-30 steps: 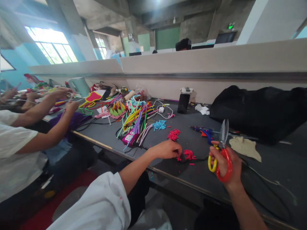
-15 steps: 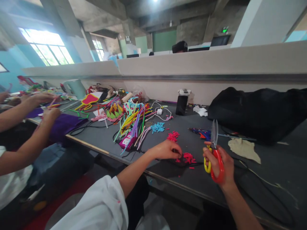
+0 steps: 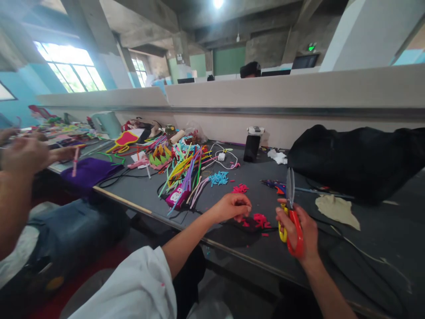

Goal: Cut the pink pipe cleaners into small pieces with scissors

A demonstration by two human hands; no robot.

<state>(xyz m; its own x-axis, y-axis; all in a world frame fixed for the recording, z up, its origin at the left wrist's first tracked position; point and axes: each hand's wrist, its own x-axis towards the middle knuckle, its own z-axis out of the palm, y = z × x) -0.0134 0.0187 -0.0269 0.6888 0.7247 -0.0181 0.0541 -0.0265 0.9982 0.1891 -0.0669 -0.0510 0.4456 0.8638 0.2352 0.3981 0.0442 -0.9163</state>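
scissors (image 3: 293, 218) over the table (image 3: 254, 175), blades up, clamped in right hand (image 3: 309, 237); left hand (image 3: 232, 207) curled beside red pieces (image 3: 260, 219), whether its fingertips meet or grip anything cannot be told; blue pieces (image 3: 218, 178) beyond; bottle (image 3: 251, 148) near the partition (image 3: 282, 92).

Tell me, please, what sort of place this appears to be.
Probably a craft workroom: a long table bears a heap of colourful fuzzy sticks and piles of short red pieces, and the person's right hand holds scissors.
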